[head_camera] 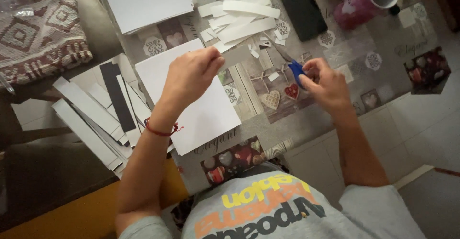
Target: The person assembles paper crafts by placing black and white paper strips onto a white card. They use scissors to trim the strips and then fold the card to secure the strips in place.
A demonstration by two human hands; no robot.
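Observation:
My left hand [191,73] pinches one end of a grey paper strip [237,56] and holds it above the table. My right hand [325,83] grips blue-handled scissors [293,66], whose blades point up and left toward the strip's free end. A large white sheet [201,109] lies under my left hand on the patterned tablecloth [383,62]. A red thread bracelet circles my left wrist.
Cut white strips [244,16] are piled at the far middle, with small scraps beside them. More white and black strips [103,109] lie at the left. A stack of white sheets [143,2], a dark box [299,6] and a pink cup [359,4] stand at the back.

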